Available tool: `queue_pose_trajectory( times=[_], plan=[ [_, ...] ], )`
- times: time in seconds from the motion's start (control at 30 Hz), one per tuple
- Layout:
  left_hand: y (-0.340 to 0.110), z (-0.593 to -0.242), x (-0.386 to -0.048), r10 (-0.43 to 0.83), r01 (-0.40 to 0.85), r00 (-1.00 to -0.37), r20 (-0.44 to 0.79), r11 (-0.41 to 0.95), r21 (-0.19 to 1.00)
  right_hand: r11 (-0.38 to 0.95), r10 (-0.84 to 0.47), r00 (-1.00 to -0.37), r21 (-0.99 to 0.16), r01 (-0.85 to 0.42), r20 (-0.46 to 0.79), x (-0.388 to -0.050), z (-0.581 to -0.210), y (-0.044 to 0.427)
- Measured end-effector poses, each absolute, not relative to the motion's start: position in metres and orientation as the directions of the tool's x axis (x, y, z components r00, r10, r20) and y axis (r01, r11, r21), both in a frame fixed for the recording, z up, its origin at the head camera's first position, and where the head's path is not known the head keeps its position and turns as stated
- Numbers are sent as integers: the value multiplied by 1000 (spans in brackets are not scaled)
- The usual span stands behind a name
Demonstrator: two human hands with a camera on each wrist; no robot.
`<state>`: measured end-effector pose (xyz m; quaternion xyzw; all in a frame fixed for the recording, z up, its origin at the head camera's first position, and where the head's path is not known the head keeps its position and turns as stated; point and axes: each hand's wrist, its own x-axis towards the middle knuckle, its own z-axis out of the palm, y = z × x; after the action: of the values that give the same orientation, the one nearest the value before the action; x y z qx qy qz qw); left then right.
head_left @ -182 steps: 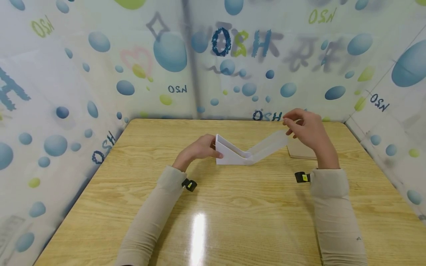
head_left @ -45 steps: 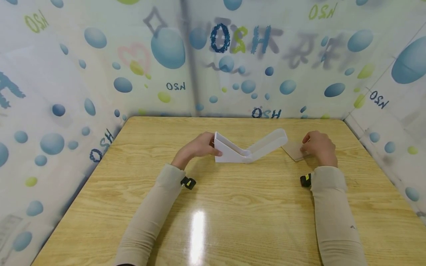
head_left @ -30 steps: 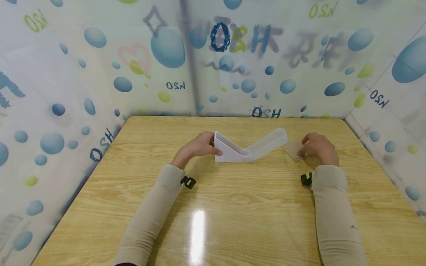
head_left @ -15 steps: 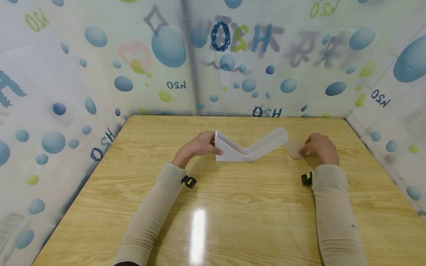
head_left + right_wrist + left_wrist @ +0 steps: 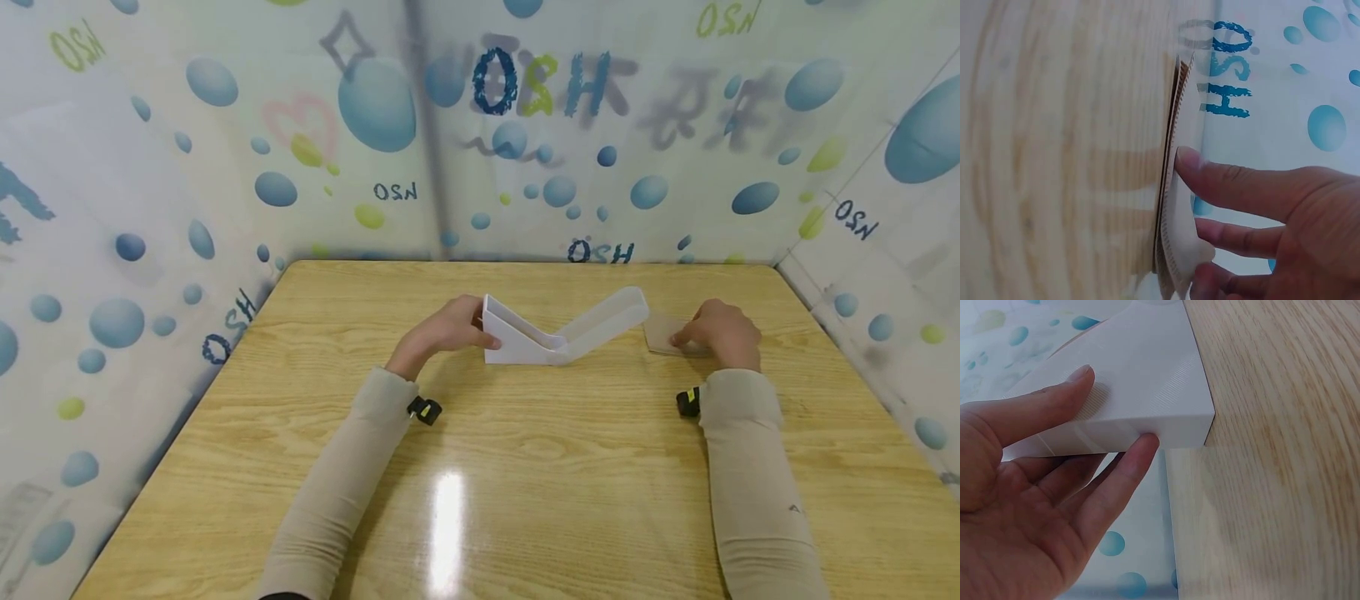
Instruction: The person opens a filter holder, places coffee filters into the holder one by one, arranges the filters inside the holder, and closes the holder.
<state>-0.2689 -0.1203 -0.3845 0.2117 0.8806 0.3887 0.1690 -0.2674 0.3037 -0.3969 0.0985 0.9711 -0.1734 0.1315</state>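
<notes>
Grips white box point(image 5: 513, 346) by tall end w/ L hand point(image 5: 450, 327): thumb on one side face, fingers round the end, closed on it by finger ends rather than palm. Sits on tbl point(image 5: 525, 450) toward the back, w/ lid point(image 5: 606, 323) swung open to the R, sloping up from low end, touched by neither hand. Can't tell box contents.

Pinches thin brown sheets point(image 5: 658, 335) w/ R hand point(image 5: 723, 329): thumb on top face, fingers curled in at the edge, nearly closed. Lie low on tbl, just R of lid tip, w/ layers slightly parted and top one bowed in R wrist view. Can't tell no. of sheets caught, nor depth of fingers underneath.

Could lift only top layer or two b/c of that parting, leaving rest on tbl. Could crease crimped edge by squeezing the bow too hard. Could fan stack out by pressing down w/ thumb and dragging vs. lifting from below. Could bump lid on moving R hand leftward, b/c so near, prob. skewing box. Could also tip or slide box by slackening L hand, given lid's overhang.
</notes>
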Motion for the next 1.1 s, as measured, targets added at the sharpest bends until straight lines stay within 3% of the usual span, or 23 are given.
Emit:
queue_pose_trajectory(
  times=[0.67, 1.1],
  plan=[
    [-119, -383, -268, 505, 231, -850, -147, 610, 758, 909, 196, -943, -310, 278, -269, -271, -398, 302],
    [-119, -382, -268, 508, 237, -850, -143, 610, 756, 888, 76, -957, -418, 193, -280, -268, -397, 308]
  ],
)
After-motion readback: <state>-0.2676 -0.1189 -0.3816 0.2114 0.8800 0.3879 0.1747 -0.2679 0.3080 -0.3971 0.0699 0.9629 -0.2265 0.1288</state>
